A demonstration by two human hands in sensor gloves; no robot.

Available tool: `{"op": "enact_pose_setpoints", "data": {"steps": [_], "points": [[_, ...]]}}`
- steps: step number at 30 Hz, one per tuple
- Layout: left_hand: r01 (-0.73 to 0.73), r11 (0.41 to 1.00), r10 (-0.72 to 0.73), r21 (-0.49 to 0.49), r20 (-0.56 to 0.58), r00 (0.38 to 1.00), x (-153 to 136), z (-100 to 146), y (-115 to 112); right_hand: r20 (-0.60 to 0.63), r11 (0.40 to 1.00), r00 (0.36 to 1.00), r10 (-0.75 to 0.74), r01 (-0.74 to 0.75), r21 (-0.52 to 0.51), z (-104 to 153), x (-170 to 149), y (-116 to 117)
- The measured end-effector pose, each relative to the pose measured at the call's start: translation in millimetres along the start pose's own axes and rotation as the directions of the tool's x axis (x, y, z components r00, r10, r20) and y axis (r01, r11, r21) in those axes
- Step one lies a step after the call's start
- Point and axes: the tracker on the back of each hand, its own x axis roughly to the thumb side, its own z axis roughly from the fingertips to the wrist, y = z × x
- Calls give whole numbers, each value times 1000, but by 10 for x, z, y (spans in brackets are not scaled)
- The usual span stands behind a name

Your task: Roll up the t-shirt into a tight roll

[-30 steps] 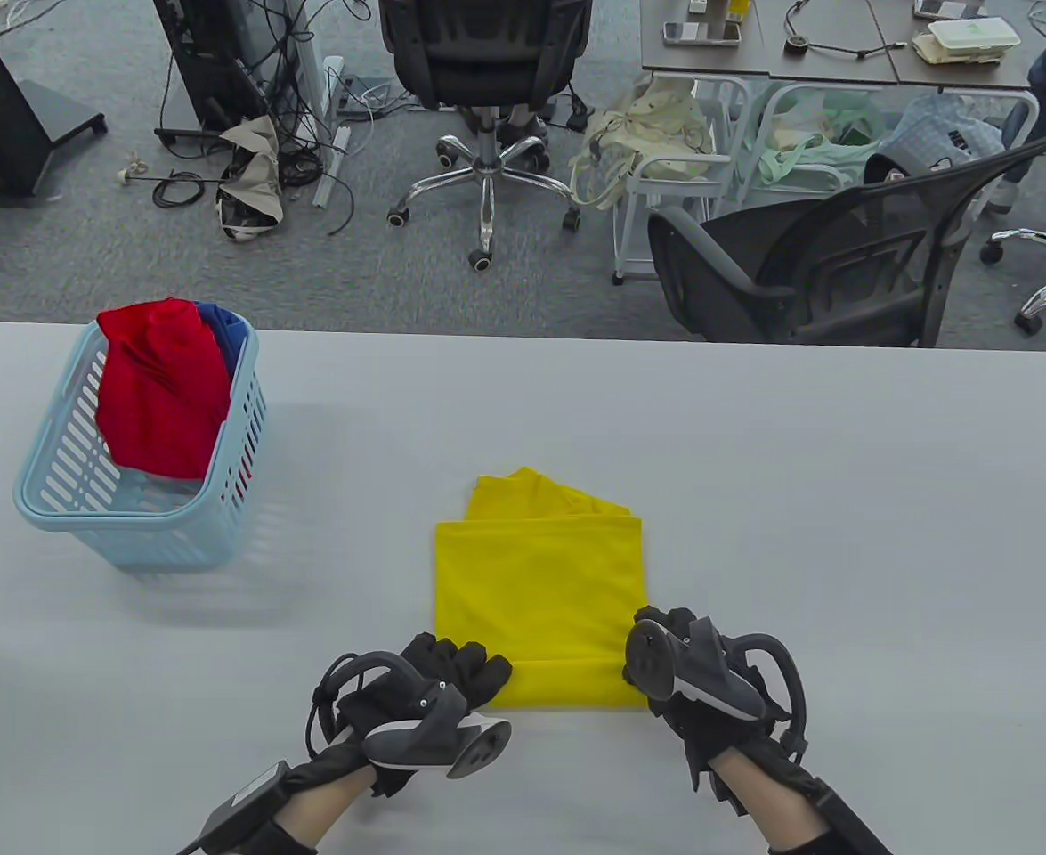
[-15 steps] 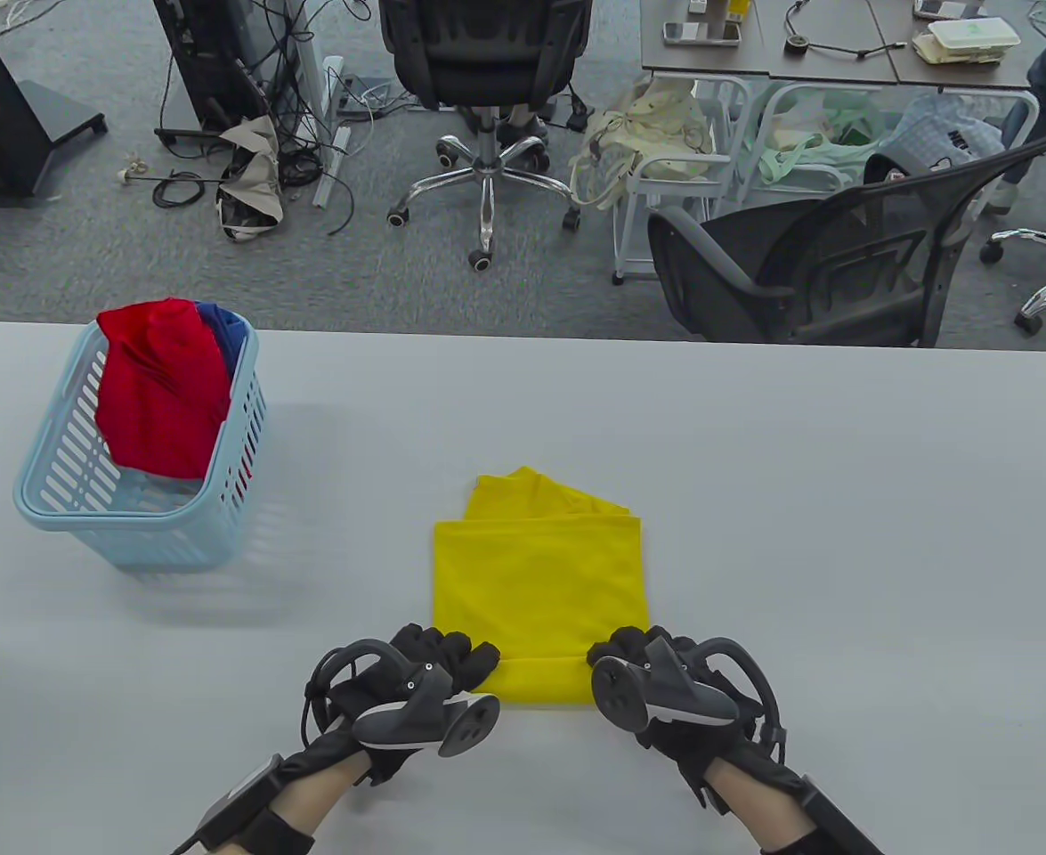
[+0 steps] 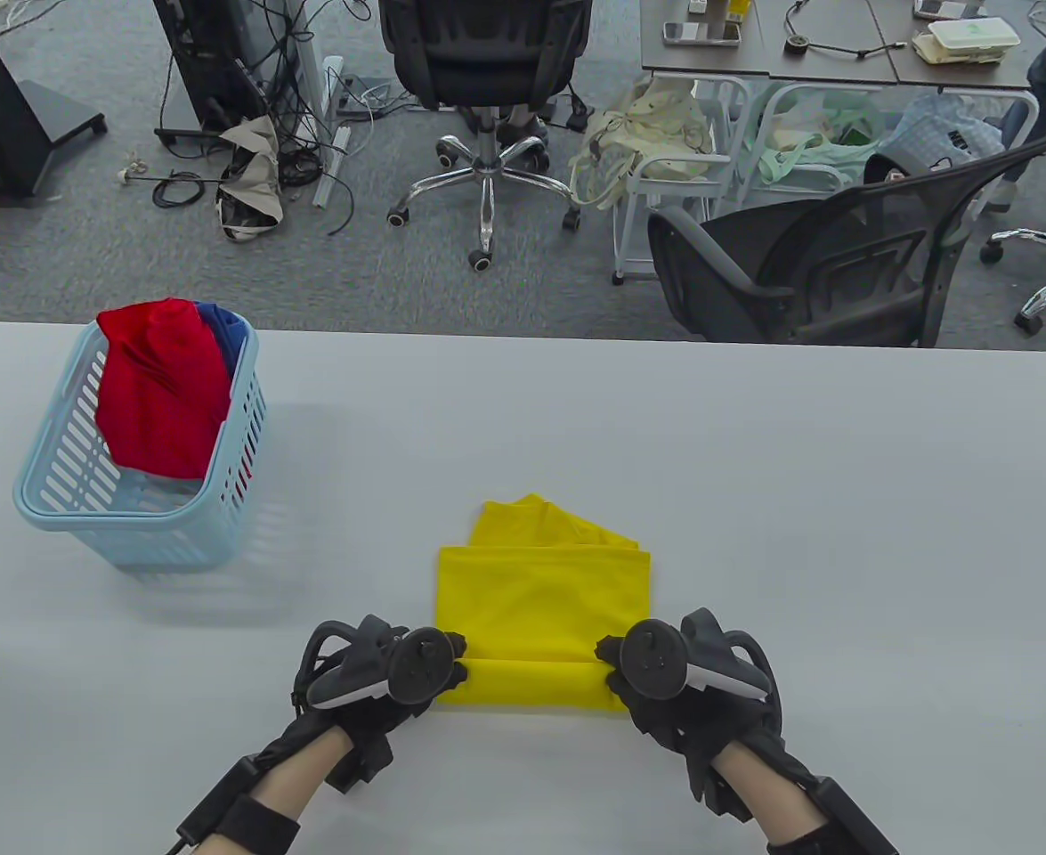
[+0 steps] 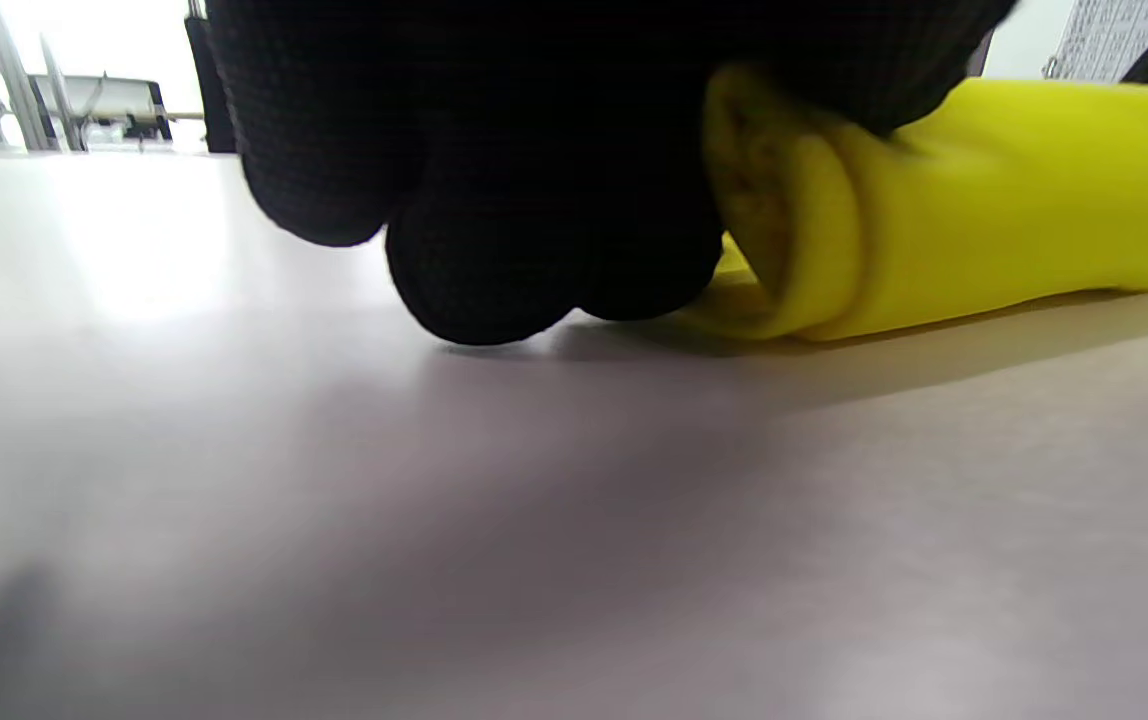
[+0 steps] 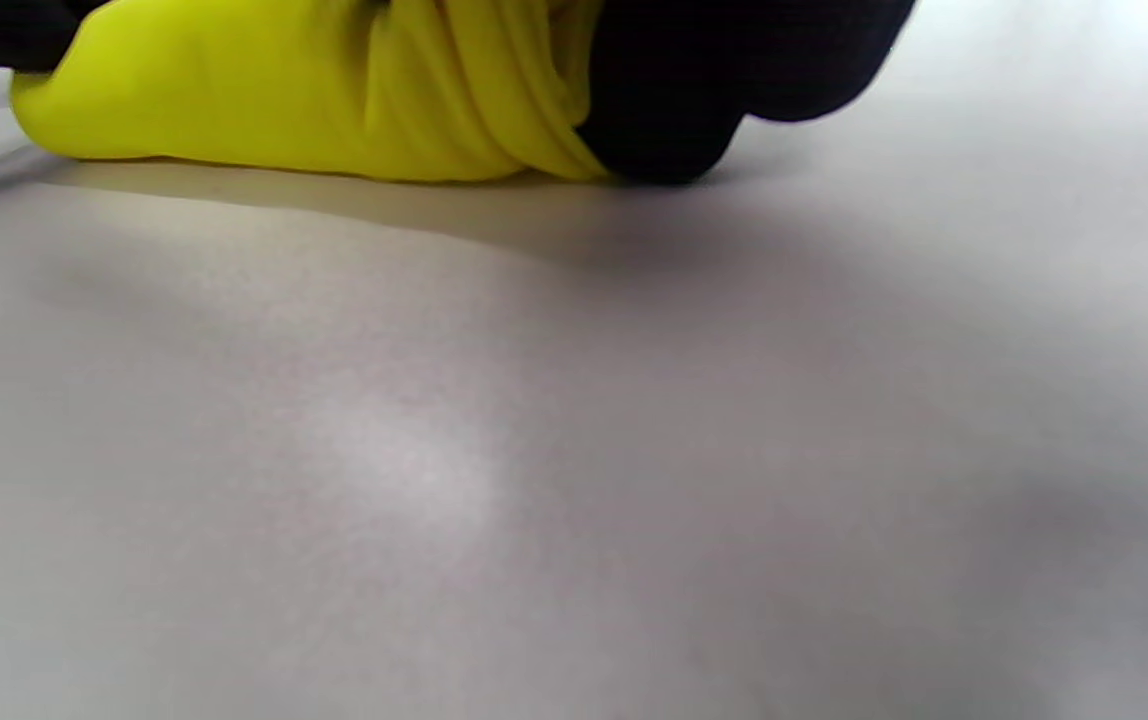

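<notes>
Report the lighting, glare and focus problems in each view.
Table view: sharp, evenly lit, soft shadow beside the basket. Left wrist view: blown-out window glare top left; gloved fingers an underexposed black mass. Right wrist view: pale glare patch on the table; yellow t-shirt slightly soft.

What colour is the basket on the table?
Light blue basket, seen best in the table view.

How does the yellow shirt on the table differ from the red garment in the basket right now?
The yellow t-shirt lies folded flat on the table, its near edge rolled and gripped by both hands; the red garment sits bunched, untouched, in the blue basket, draped over its rim. Both are plain, brightly coloured cloth.
</notes>
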Motion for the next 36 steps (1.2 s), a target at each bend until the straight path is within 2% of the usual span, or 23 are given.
{"op": "enact_pose_setpoints", "data": {"steps": [2, 4, 6, 8, 10, 11, 12, 14, 16, 17, 18, 20, 21, 25, 28, 32, 34, 36], "points": [[149, 978, -151, 144, 0, 989, 57, 87, 82, -1, 1000, 1000, -20, 20, 6, 4, -20, -2], [127, 970, -143, 205, 62, 988, 129, 147, 158, 0, 999, 999, -32, 32, 9, 0, -32, -1], [66, 977, -95, 202, 137, 986, 219, 175, 175, 1, 999, 999, -32, 32, 9, -1, -32, 1], [67, 985, -97, 157, 190, 977, 335, 175, 128, -1, 1000, 1000, -19, 19, 4, 5, -19, 5], [157, 985, -168, 74, 199, 965, 422, 160, 42, -9, 1000, 1000, -14, 14, -2, 22, -20, -7], [205, 977, -213, 61, 212, 954, 450, 151, -1, -56, 1000, 998, 4, -5, -22, 49, -30, -28], [227, 971, -238, 74, 211, 948, 465, 148, -23, -142, 996, 988, 63, -71, -55, 92, -33, -54], [240, 968, -252, 77, 213, 944, 475, 139, -28, -283, 945, 922, 265, -307, -112, 190, -43, -139], [221, 973, -231, 67, 215, 949, 475, 133, -34, -321, 917, 901, 291, -358, -174, 280, -3, -219], [225, 972, -233, 64, 214, 949, 473, 130, -39, -289, 920, 915, 281, -342, -191, 300, 27, -236], [236, 970, -242, 53, 212, 947, 471, 123, -54, -200, 929, 943, 267, -307, -206, 317, 86, -243], [247, 968, -251, 44, 203, 946, 465, 114, -68, -50, 946, 965, 257, -262, -190, 309, 199, -193], [253, 966, -257, 43, 197, 946, 459, 106, -71, -17, 949, 965, 263, -262, -174, 293, 272, -131], [272, 962, -265, -19, 173, 949, 420, 64, -117, -65, 896, 901, 430, -434, -96, 159, 395, 89], [273, 961, -264, -34, 161, 951, 388, 32, -152, -86, 885, 890, 448, -455, -94, 91, 386, 120], [236, 972, -234, 11, 154, 960, 354, 12, -75, -74, 918, 921, 382, -387, -83, 63, 296, 87], [151, 989, -148, -6, 153, 977, 292, 10, -30, -49, 946, 949, 312, -315, -81, 70, 245, 19], [7, 998, 2, -63, 139, 990, 186, 8, -1, 6, 987, 989, 150, -150, -51, 87, 149, -39]]}}
